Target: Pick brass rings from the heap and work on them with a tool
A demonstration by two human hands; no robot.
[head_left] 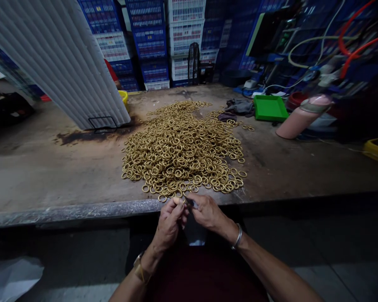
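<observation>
Two bare hands are working at the near edge of a counter (277, 167), held together fingertip to fingertip before a broad heap of brass-coloured rings (179, 147). The left hand (168, 222) is pinching what looks like a single ring (184, 201), mostly hidden by the grip, while the right hand (209, 214) is clasping a slim dark object (190, 203), too small and shadowed to identify. The pair are being kept close, probably for steadiness and a clear downward view. The heap is sprawling over the middle of the counter, its loose front pieces lying just beyond the fingers, presumably for a short reach.

At left, a tall ribbed panel (66, 54) is standing with a black wire stand (103, 126) at its foot, apparently as a prop; part of a red sleeve (111, 72) is showing behind it, so the panel may be serving as a divider. At right, a green tray (270, 110) is sitting beside crumpled grey cloth (240, 107) and near a pink bottle (297, 119), likely set aside to leave working room. Behind, blue and white crates (148, 42) are rising in stacks, perhaps to save floor space.
</observation>
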